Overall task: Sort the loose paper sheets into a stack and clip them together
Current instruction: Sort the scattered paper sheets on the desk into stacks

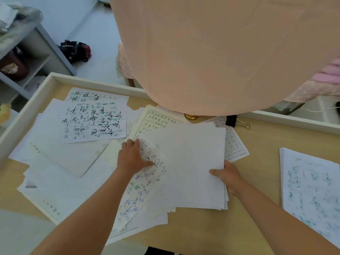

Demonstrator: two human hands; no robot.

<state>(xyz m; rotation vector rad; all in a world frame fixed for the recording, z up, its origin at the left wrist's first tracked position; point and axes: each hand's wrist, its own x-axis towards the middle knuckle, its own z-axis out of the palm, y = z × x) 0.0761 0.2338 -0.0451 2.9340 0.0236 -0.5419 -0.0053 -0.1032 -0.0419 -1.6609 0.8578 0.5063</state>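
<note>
Loose paper sheets lie scattered over the wooden table [257, 214]. A stack of white sheets [187, 162] sits in the middle, and my right hand [228, 176] grips its right edge, thumb on top. My left hand [133, 157] rests on a curled sheet with handwriting [147, 183] at the stack's left side, thumb over the page; how the fingers lie underneath is hidden. A sheet with large black and green writing [93, 116] lies at the back left. A black binder clip [235, 121] lies at the back, beyond the stack.
Another written sheet pile [311, 190] lies at the right edge. A large peach cloth [211, 52] hangs over the table's far side. A gold round object [191, 117] peeks from under it. The table has a raised white rim [92, 81]. A grey shelf [27, 57] stands at left.
</note>
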